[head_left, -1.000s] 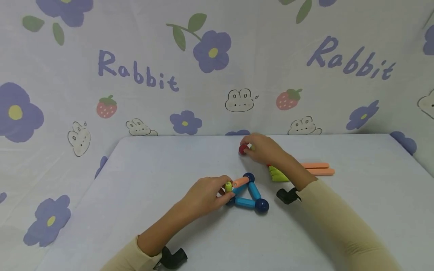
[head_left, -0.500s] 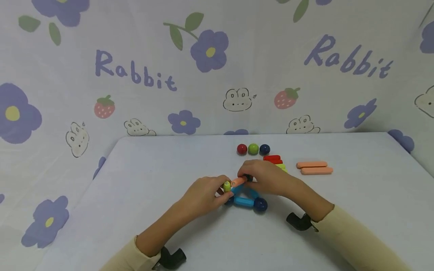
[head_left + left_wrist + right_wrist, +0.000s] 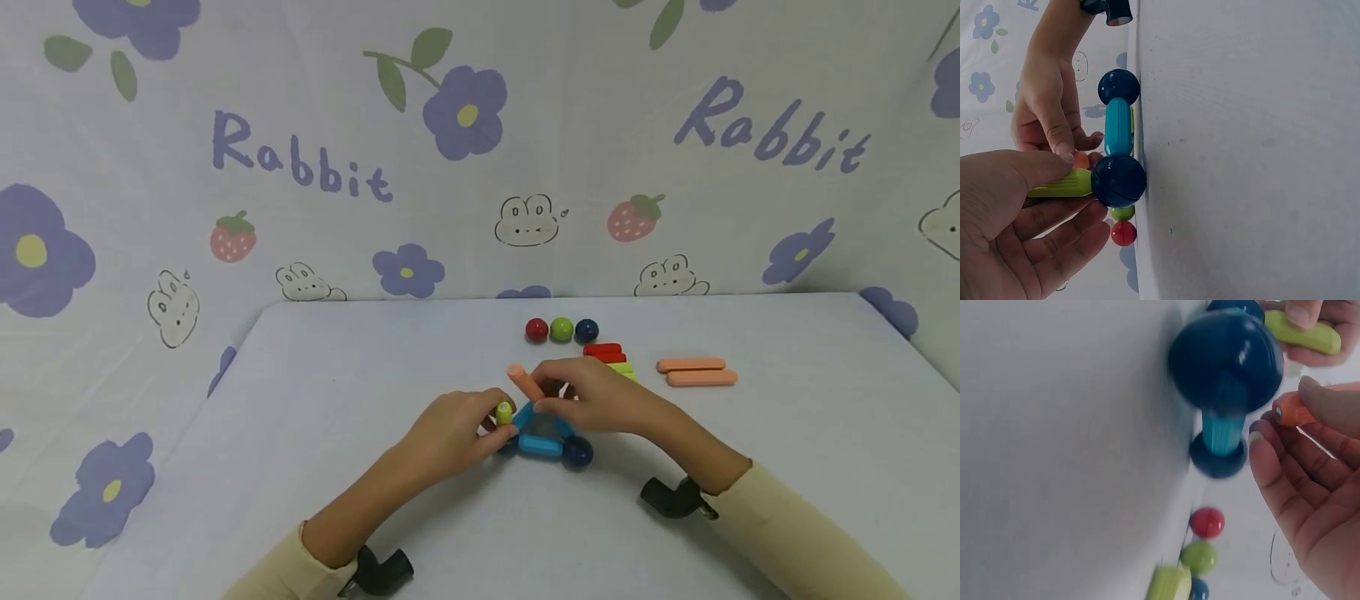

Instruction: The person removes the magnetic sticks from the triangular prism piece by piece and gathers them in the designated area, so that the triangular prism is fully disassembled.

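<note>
Light blue rods (image 3: 540, 447) and dark blue balls (image 3: 577, 452) form a triangle on the table. My left hand (image 3: 453, 437) pinches a yellow-green rod (image 3: 1063, 185), which stands upright on the triangle's left dark blue ball (image 3: 1119, 181). Between thumb and fingers, my right hand (image 3: 600, 396) holds an orange rod (image 3: 525, 382) tilted up and to the left over the triangle's far corner. That rod's metal-tipped end (image 3: 1279, 412) shows in the right wrist view, apart from the balls. The far ball is hidden behind my right hand in the head view.
Behind the triangle sit a red ball (image 3: 536, 330), a green ball (image 3: 562, 329) and a dark blue ball (image 3: 587, 331) in a row. Red rods (image 3: 603, 349) and yellow-green rods (image 3: 622, 367) lie partly behind my right hand. Two orange rods (image 3: 701, 378) lie farther right.
My right hand has come back from the row of balls to the triangle and gripped the orange rod. The rod has swung from leaning left to pointing up. My left hand stays put.
</note>
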A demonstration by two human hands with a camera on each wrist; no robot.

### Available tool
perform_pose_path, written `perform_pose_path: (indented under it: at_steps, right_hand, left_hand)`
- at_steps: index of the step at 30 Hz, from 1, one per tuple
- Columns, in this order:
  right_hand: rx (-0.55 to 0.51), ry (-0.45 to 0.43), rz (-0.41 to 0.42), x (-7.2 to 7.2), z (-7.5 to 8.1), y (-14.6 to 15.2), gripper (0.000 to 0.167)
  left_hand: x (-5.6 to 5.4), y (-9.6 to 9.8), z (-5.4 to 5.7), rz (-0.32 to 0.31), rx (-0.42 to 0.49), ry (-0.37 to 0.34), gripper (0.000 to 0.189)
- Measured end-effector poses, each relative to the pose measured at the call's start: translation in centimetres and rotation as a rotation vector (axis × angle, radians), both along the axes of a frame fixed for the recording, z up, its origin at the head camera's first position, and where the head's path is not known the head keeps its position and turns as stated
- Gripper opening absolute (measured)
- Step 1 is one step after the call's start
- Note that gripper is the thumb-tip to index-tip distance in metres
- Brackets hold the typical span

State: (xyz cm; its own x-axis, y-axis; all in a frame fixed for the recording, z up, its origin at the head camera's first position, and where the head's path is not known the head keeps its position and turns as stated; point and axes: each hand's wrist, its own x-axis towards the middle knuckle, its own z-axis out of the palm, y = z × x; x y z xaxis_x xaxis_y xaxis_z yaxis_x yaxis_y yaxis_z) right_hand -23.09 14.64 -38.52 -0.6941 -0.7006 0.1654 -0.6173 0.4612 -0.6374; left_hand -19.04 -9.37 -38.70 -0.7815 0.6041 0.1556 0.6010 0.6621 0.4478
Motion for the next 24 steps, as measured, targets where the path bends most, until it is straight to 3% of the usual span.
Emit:
perform_pose_path:
  at_steps: [10, 24]
  right_hand:
    - [0.156, 0.123, -0.214, 1.3, 0.3, 5.0, 0.023]
    - [0.339, 0.197, -0.382, 2.2, 0.1, 12.9, 0.027]
  left_hand:
    - [0.0, 0.3, 0.2, 0.041, -0.033, -0.039, 0.021]
    - [0.1, 0.0, 0.0, 0.008, -0.007, -0.028, 0.020]
